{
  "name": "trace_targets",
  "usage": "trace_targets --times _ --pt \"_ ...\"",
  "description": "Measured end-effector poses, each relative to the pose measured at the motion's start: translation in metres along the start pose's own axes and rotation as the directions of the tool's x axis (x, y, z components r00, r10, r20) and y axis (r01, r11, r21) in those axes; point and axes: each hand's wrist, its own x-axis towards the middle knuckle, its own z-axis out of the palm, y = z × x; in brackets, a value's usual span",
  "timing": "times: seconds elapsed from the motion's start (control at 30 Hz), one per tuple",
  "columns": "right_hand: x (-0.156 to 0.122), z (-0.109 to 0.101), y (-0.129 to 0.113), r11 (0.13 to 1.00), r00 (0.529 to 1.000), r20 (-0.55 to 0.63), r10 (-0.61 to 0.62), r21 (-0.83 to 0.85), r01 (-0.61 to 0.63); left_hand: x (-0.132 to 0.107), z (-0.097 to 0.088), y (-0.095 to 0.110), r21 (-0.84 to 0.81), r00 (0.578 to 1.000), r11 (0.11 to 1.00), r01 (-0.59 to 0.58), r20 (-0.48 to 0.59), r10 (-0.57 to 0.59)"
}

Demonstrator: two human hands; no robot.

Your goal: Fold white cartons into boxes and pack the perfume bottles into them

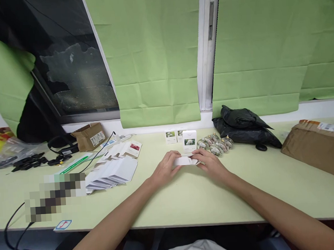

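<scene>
Both hands hold a small white carton between them, low over the table. My left hand grips its left end, fingers on top and thumb at the near side. At the right end my right hand pinches it where a flap shows. Just behind stands an upright white box with a flower picture, and two similar boxes, one of them the left white box, stand farther back. To the right of these lies a cluster of several clear ornament-like packs with gold tops.
Flat white cartons lie fanned out on the left of the table. An open brown box, cables and a headset are beyond them. Black plastic bags and a large brown parcel occupy the right.
</scene>
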Motion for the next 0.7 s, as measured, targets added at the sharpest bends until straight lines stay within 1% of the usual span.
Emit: trace_targets --times 0.13,0.23,0.3,0.37,0.43,0.5,0.6,0.7 --pt "-0.002 -0.001 -0.002 0.987 0.988 0.021 -0.155 -0.04 0.156 0.0 -0.001 0.005 -0.153 0.981 0.975 0.161 0.13 -0.142" --pt "-0.003 -0.001 -0.007 0.973 0.974 0.041 -0.221 -0.054 0.223 0.0 0.001 0.006 -0.203 0.97 0.961 0.188 0.193 -0.148" --pt "-0.002 -0.001 -0.011 0.977 0.978 0.054 -0.201 -0.058 0.204 0.001 0.001 0.005 -0.211 0.969 0.959 0.188 0.2 -0.146" --pt "-0.001 -0.003 -0.014 0.989 0.989 0.063 -0.136 -0.054 0.14 0.002 0.0 0.005 -0.2 0.973 0.962 0.187 0.169 -0.154" --pt "0.0 -0.004 -0.016 0.996 0.994 0.08 -0.071 -0.038 0.075 0.003 -0.003 0.005 -0.155 0.979 0.972 0.174 0.132 -0.154" --pt "0.001 -0.004 -0.016 0.999 0.995 0.091 -0.032 -0.007 0.033 0.004 -0.005 0.007 -0.088 0.983 0.985 0.146 0.123 -0.135" --pt "0.002 -0.004 -0.013 0.997 0.996 0.082 -0.021 0.073 0.015 0.005 -0.007 0.008 -0.017 0.983 0.995 0.102 0.155 -0.098" --pt "0.003 -0.006 -0.01 0.994 0.995 0.082 -0.057 0.093 0.05 0.005 -0.006 0.007 -0.001 0.983 0.998 0.058 0.172 -0.057"
